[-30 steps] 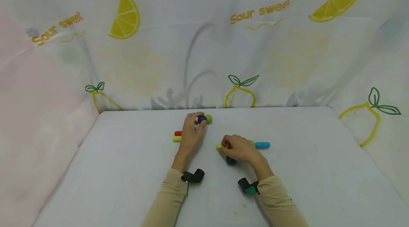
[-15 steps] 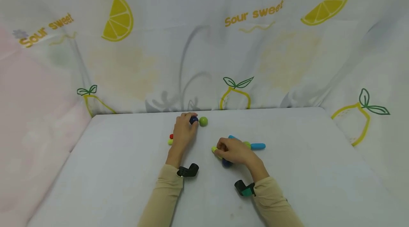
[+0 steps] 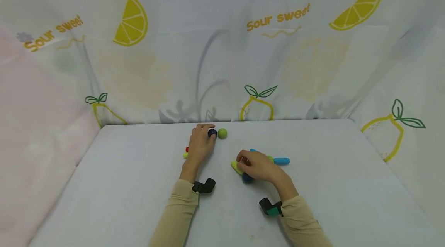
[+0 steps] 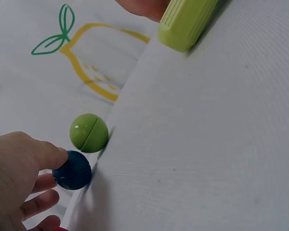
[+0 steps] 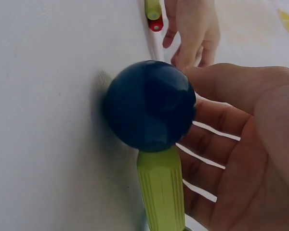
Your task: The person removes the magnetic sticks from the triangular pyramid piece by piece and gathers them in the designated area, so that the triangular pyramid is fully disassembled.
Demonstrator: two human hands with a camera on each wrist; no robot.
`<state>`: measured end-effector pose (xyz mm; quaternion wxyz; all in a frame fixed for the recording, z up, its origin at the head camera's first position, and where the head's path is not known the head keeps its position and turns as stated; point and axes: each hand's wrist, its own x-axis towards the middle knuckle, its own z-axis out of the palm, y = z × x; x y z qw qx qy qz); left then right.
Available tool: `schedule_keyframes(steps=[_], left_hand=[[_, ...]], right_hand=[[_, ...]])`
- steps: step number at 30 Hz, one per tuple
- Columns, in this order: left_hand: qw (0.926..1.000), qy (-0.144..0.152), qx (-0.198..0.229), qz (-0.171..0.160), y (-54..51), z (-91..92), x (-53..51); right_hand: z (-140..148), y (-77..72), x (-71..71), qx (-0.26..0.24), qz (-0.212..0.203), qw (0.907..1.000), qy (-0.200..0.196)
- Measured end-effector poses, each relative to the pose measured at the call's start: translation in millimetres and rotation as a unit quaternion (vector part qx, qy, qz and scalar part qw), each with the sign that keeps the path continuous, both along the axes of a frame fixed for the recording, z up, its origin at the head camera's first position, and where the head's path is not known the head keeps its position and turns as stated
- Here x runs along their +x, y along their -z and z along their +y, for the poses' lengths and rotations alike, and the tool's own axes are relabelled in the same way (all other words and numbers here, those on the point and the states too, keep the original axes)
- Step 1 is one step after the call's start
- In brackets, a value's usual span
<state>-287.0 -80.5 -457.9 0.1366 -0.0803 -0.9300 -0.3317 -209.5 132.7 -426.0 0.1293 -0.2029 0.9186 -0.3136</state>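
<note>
My left hand (image 3: pixel 201 141) holds a dark blue ball (image 4: pixel 73 170) between thumb and curled fingers near the table's back edge. Just right of it, a green ball (image 3: pixel 222 133) sits with a small gap between. My right hand (image 3: pixel 259 165) has curled fingers around a yellow-green magnetic stick (image 3: pixel 235 166), whose end juts out to the left. The thumb tip is hidden behind another dark blue ball (image 5: pixel 149 106), which touches a ribbed yellow-green stick (image 5: pixel 160 187) in the right wrist view. Part of this joined piece is under the right hand.
Behind the right hand, a blue stick (image 3: pixel 282 161) points right from a partly hidden green ball (image 3: pixel 270 158), and another blue stick (image 3: pixel 253 150) shows. A red stick (image 5: pixel 156 25) and a yellow-green stick (image 5: pixel 153 8) lie beside the left hand. A printed cloth (image 3: pixel 194 65) hangs behind.
The left hand has drawn its blue ball slightly left, opening a gap from the green ball. The right hand keeps its place at the stick. The head view has shifted a little.
</note>
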Motion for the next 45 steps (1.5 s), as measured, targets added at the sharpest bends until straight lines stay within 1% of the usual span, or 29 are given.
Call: schedule_keyframes(steps=[3,5,7,9,10,11,13,14,15,17,18,20,21,23,26,28,32,35,39,42,45], left_hand=[[0.9996,0.003,0.008,0.025,-2.3,-0.6,0.5],[0.9984,0.016,0.028,0.047,-5.3,0.2,2.4],[0.9955,0.046,0.045,0.069,-8.7,2.7,5.8],[0.9904,0.096,0.056,0.083,-12.4,7.0,10.7],[0.9869,0.127,0.058,0.081,-14.2,9.5,13.9],[0.9823,0.162,0.057,0.075,-15.6,12.2,17.1],[0.9712,0.231,0.038,0.044,-17.8,17.4,24.7],[0.9638,0.265,0.025,0.020,-18.7,19.7,28.7],[0.9560,0.293,0.009,-0.011,-18.6,21.7,32.4],[0.9393,0.336,-0.020,-0.065,-18.5,25.3,40.7],[0.9317,0.351,-0.036,-0.087,-17.9,26.7,44.6],[0.9191,0.371,-0.060,-0.118,-16.2,28.2,51.2],[0.9154,0.376,-0.067,-0.126,-14.7,28.5,54.0],[0.9106,0.386,-0.074,-0.129,-12.5,28.6,58.3],[0.9078,0.394,-0.078,-0.120,-8.9,27.6,61.4],[0.9086,0.396,-0.077,-0.108,-6.9,27.3,62.1],[0.9140,0.387,-0.080,-0.092,-4.1,27.6,62.2],[0.9175,0.379,-0.082,-0.087,-2.8,27.7,61.7],[0.9199,0.375,-0.083,-0.081,-1.8,25.7,61.3],[0.9218,0.370,-0.087,-0.077,-2.1,23.2,61.3],[0.9235,0.365,-0.092,-0.071,-2.7,20.7,61.1]], right_hand=[[5.6,-0.8,1.5,-0.006,0.019,0.9998,0.000],[10.0,-2.2,2.2,-0.010,0.031,0.9995,0.003],[14.5,-3.7,2.7,-0.015,0.043,0.9990,-0.002],[19.1,-5.1,3.5,-0.017,0.052,0.9985,-0.004],[21.2,-5.7,4.0,-0.019,0.056,0.9982,-0.006],[23.3,-6.0,4.8,-0.020,0.059,0.9980,-0.008],[27.0,-6.1,6.4,-0.024,0.063,0.9977,-0.014],[28.4,-6.2,7.4,-0.025,0.063,0.9976,-0.017],[29.7,-5.8,8.4,-0.027,0.064,0.9974,-0.021],[32.2,-4.6,10.5,-0.031,0.066,0.9968,-0.032],[33.2,-4.0,11.4,-0.032,0.069,0.9964,-0.037],[35.1,-2.9,12.9,-0.034,0.073,0.9956,-0.047],[36.0,-2.4,13.5,-0.035,0.072,0.9955,-0.051],[37.4,-2.2,14.3,-0.039,0.067,0.9952,-0.060],[38.7,-2.6,15.2,-0.042,0.054,0.9949,-0.074],[39.0,-3.4,15.5,-0.043,0.040,0.9950,-0.081],[38.7,-3.9,15.5,-0.031,0.024,0.9951,-0.090],[38.2,-4.0,15.2,-0.021,0.017,0.9949,-0.097],[37.0,-4.2,15.8,-0.016,0.013,0.9948,-0.100],[35.8,-3.1,16.0,-0.011,0.023,0.9948,-0.098],[34.3,-0.8,15.4,-0.006,0.044,0.9942,-0.098]])
